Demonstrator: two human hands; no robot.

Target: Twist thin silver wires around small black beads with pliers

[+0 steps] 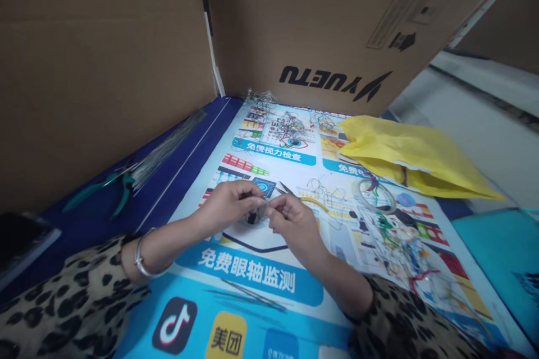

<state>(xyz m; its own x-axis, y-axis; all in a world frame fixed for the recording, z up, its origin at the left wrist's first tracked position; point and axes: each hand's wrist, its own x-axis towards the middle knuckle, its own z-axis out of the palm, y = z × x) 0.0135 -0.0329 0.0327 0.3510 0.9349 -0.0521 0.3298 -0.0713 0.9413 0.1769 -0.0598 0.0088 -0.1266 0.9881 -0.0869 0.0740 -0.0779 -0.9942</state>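
My left hand (240, 202) and my right hand (290, 219) meet over the printed sheet (269, 303), thumbs and fingers pinched together. Between the fingertips is a small, pale, see-through thing (266, 206), too small and blurred to name. Just beyond my right hand lies a tool with dark pointed tips (286, 188) and a curved yellow handle (314, 202). Loose thin wires (324, 188) are scattered near it. Several dark straight wires (252, 294) lie on the sheet closer to me.
Cardboard walls (105, 39) stand behind and left. Teal-handled pliers (122, 185) and a wire bundle (172, 146) lie left. To the right are a clear ring (357, 196), a yellow bag (404, 146), tangled coloured wires (391, 235) and a teal packet (501, 258). A dark device (21, 241) lies far left.
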